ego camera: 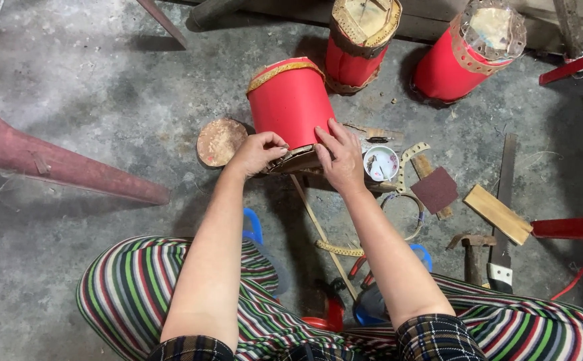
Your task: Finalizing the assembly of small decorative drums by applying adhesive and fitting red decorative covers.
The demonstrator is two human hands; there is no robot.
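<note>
The person sits low over the grey concrete floor (104, 100), knees apart in striped trousers, so the work lies between them within easy reach. A red cylindrical drum body with a gold band at its far rim (290, 100) lies tilted on the floor, its near end turned toward the sitter, seemingly so the edge there can be worked. The left hand (259, 152) has its grip closed, pinching the brownish strip at the drum's near rim, while the right hand (340, 157) lies with fingers spread, flat against the red side and the same rim, steadying it; it clasps nothing. I count three red drum bodies in all: this one, and two more (358, 47) (468, 50) standing further back with perforated tan trim at their tops. Just left of the hands lies one round tan disc (220, 142); just right, one small white cup (381, 163), kept near, perhaps for dipping. Farther right lie one dark red square of sandpaper (435, 190), one pale wooden block (498, 214) and one hammer (472, 251).
</note>
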